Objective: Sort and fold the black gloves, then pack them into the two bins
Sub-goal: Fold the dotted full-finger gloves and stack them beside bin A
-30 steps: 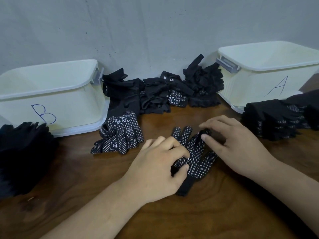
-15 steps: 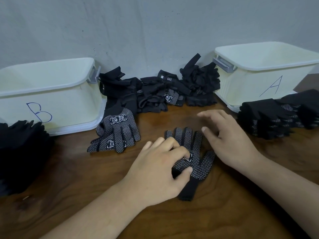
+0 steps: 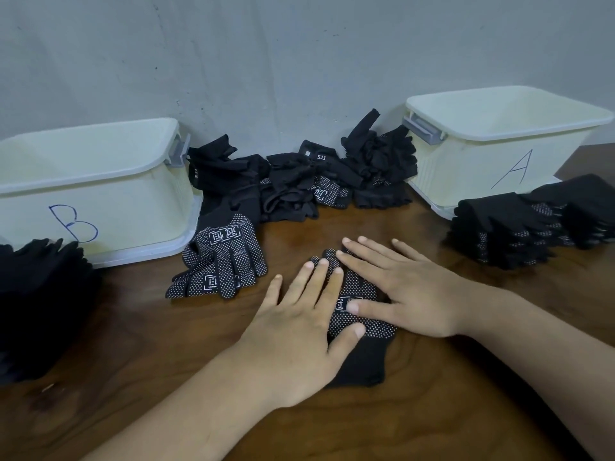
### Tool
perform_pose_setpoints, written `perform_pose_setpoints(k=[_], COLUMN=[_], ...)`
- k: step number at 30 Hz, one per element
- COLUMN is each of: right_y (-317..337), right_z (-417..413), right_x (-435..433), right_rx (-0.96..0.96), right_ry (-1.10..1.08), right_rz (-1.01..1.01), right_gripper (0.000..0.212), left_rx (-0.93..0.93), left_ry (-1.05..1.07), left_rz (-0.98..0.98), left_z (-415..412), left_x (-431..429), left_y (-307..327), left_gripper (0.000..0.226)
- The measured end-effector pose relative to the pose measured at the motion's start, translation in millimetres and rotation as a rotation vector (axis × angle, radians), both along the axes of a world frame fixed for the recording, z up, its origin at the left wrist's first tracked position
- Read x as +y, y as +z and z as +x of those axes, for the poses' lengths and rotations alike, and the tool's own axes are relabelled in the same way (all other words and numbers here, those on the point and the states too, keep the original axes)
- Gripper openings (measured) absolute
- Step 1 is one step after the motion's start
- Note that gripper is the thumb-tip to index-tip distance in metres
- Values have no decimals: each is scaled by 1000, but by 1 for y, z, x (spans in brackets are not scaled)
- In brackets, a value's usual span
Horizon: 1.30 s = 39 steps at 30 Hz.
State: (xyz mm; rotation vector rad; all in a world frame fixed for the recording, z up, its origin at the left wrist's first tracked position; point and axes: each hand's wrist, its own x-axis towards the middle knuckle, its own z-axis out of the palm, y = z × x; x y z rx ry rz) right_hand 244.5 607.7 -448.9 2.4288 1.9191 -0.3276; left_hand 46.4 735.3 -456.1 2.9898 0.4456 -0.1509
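Pressed flat under left hand and right hand, fingers straight, nothing gripped: 1 dotted glove, at table centre. Bins, 2: bin B left, bin A right. Beside bin B: overlapping pair, 2 gloves. Against wall: 1 loose heap, count unclear. Stacks, 2: left stack, right stack.
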Motion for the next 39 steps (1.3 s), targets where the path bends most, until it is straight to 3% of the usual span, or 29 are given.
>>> perform_pose_setpoints(k=[5, 10, 13, 16, 23, 28, 33, 37, 39], right_y=[-2, 0, 10, 19, 12, 12, 50, 72, 73], right_z=[2, 13, 27, 39, 46, 43, 61, 77, 81], right_x=[-3, 9, 41, 82, 127, 121, 111, 95, 88], right_rx=[45, 282, 266, 400, 631, 797, 1009, 859, 744], right_ry=[43, -172, -301, -412, -590, -500, -469, -390, -354], right_rz=[59, 378, 496, 576, 738, 771, 1006, 905, 765], right_gripper=[87, 69, 54, 45, 32, 38, 26, 17, 32], left_rx=[-154, -82, -145, -259, -257, -255, -251, -245, -240], left_ry=[26, -30, 35, 93, 98, 97, 92, 87, 90], left_rz=[47, -40, -71, -94, -85, -80, -76, -58, -49], left_z=[2, 5, 6, 7, 8, 7, 7, 7, 6], left_x=[10, 21, 22, 23, 24, 24, 24, 24, 23], left_y=[0, -2, -4, -4, -7, -8, -7, -7, -7], left_gripper=[93, 98, 91, 76, 71, 71, 70, 70, 70])
